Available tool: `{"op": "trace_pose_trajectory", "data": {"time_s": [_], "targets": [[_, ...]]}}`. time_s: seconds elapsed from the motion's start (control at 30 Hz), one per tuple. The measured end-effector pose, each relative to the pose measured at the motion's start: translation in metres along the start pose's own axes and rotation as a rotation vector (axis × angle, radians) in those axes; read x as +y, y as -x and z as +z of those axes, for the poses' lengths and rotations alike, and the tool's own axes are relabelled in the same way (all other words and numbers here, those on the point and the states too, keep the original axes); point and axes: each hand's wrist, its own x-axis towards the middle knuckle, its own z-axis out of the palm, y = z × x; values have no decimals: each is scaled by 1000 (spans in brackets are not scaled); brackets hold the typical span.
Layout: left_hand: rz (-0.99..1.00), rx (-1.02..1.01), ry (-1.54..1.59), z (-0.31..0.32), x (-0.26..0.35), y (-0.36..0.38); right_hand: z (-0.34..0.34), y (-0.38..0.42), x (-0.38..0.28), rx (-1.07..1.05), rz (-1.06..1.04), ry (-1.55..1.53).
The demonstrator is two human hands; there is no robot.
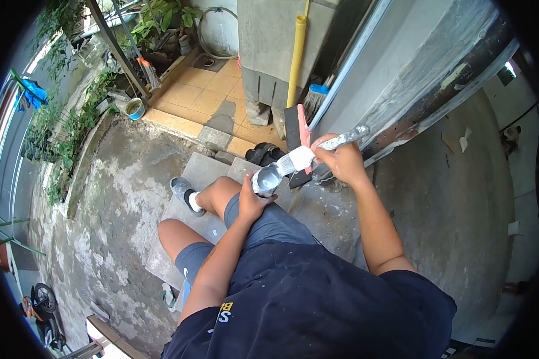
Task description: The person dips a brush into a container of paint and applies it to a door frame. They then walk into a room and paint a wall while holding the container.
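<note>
My left hand (251, 200) grips a small can (266, 179) filled with silver-grey paint, held above my left knee. My right hand (341, 160) holds a paint-smeared brush (317, 149); its white bristles rest at the can's rim. Just beyond my hands a long metal frame (401, 102), partly coated in silver-grey paint, slants up to the right. I am seated in dark shorts and a dark shirt, one foot in a grey shoe (182, 190) on concrete slabs.
A yellow pipe (296, 60) runs up a grey concrete block. A blue-handled brush (314, 99) and black sandals (263, 154) lie near the frame. Potted plants (156, 24) and a small bucket (135, 109) stand at the back left by a tiled floor.
</note>
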Motion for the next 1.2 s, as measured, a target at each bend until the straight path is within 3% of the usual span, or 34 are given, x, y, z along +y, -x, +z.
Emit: {"op": "trace_pose_trajectory", "data": {"time_s": [0.1,0.3,0.43,0.5,0.53,0.63,0.67,0.77,0.93,1.0,1.2], "targets": [[-25,-25,-22,0,-2,0,-5,7,3,89,-92,10],[10,-5,-35,2,-3,0,9,16,14,42,98,-302],[20,-27,-22,4,-9,-1,7,24,13,38,104,-199],[11,9,-89,4,-14,2,-5,35,-19,116,-35,44],[26,22,-86,3,-12,2,-16,42,-41,146,10,181],[-30,3,-57,2,-10,2,-48,50,-55,200,-268,285],[-49,-14,-55,0,-5,2,-55,55,-52,206,-264,292],[37,17,-70,-1,2,2,-59,68,-30,148,-403,364],[30,14,-53,-2,4,3,-9,109,75,-69,-258,695],[23,-2,-65,-3,3,3,18,116,109,-63,-260,728],[41,11,-63,-3,2,5,53,114,145,-95,-295,742]]}}
